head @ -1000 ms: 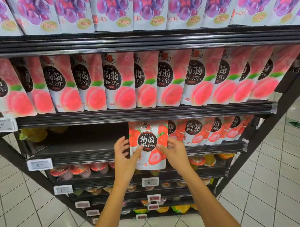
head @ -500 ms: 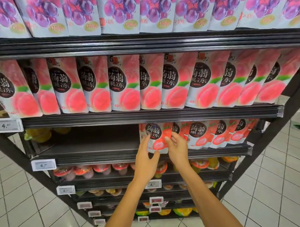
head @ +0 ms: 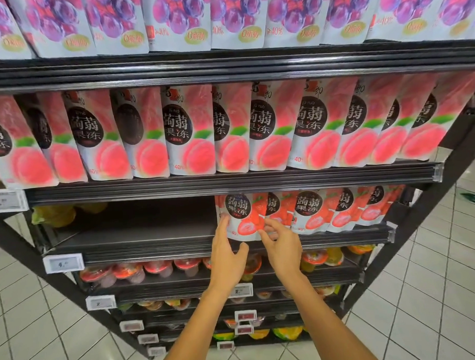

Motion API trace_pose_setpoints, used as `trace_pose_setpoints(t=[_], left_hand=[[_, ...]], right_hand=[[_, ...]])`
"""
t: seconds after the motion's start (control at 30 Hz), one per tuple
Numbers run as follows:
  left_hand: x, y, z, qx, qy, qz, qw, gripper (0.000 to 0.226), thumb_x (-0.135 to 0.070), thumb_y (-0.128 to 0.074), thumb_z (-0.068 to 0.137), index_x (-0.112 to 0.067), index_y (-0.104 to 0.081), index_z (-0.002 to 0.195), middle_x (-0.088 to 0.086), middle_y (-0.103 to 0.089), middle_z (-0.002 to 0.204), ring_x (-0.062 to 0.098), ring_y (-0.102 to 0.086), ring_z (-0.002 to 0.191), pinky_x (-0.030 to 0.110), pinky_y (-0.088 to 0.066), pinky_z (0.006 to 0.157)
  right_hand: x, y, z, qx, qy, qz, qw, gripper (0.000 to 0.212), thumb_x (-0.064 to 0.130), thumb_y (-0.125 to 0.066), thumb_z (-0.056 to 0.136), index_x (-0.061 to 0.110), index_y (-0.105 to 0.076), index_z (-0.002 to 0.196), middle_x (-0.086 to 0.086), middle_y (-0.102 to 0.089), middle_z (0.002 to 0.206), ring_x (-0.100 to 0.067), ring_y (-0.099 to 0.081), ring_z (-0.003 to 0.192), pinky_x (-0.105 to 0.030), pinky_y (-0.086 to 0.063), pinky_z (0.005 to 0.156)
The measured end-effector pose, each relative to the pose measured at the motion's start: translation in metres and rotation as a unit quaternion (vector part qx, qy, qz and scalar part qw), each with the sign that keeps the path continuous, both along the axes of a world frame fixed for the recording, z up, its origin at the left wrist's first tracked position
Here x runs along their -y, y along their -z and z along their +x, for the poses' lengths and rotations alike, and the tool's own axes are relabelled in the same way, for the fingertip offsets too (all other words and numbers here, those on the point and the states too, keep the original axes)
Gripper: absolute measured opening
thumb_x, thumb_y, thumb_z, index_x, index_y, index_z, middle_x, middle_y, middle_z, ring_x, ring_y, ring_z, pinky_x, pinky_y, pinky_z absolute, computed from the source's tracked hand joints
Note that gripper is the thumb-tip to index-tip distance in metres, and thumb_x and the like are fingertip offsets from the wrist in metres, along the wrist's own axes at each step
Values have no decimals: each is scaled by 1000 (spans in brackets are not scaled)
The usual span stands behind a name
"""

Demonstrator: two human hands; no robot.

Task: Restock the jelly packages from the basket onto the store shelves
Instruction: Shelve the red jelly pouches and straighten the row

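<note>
Strawberry jelly package (head: 241,216) stands upright on a dark shelf (head: 141,237), close to the shelf's front edge and about midway along it. It is the leftmost of a row of strawberry packages (head: 310,212) that runs on to the shelf's right end, and it overlaps the one just beside it. My left hand (head: 228,258) reaches up to its lower left corner, the fingers (head: 223,220) straight and close together, their tips touching the package's left edge. The thumb is spread out to the side below the package's bottom edge, in front of the shelf's front lip. My right hand (head: 283,248) is at the lower right corner. Its fingers there are loosely bent and blurred, and the thumb lies over the front of the package near its bottom. I cannot tell whether thumb and fingers pinch the package's edge or only touch it. At the shelf's back left corner sit some yellow packs (head: 54,216), well apart from the strawberry row, and a white price tag (head: 63,264) reading 4 is clipped to the front edge at the left end. On the shelf above, peach packages (head: 189,133) stand side by side from end to end, leaning a little, and above those is a row of grape packages (head: 179,20). On the shelf below my hands, red-lidded jelly cups (head: 126,271) line the front edge. Pale floor tiles (head: 437,307) show on both sides of the rack.
</note>
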State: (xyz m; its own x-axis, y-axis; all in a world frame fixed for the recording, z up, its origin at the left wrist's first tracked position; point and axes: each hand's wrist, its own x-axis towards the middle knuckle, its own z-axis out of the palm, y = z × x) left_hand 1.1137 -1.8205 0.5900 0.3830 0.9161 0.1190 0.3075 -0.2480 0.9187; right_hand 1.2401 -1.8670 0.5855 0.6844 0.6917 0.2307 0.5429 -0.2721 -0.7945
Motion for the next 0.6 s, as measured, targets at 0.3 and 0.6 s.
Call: trace_pose_setpoints(t=[0.3, 0.6], left_hand=[[-4, 1, 1, -6, -22, -10, 1000, 79, -8, -61, 90, -38, -20, 151, -14, -25, 159, 32, -62, 111, 23, -53, 75], [0, 7, 0, 9, -22, -11, 1000, 80, -8, -60, 90, -40, -20, 151, -21, -20, 159, 31, -57, 119, 14, -47, 69]], right_hand=[[-10, -1, -3, 18, 22, -30, 999, 24, 34, -67, 92, 32, -69, 117, 9, -76, 101, -12, -71, 91, -27, -47, 73], [-1, 3, 0, -2, 16, -33, 999, 15, 32, -63, 94, 29, -68, 108, 15, -74, 96, -9, -69, 80, -30, -54, 70]])
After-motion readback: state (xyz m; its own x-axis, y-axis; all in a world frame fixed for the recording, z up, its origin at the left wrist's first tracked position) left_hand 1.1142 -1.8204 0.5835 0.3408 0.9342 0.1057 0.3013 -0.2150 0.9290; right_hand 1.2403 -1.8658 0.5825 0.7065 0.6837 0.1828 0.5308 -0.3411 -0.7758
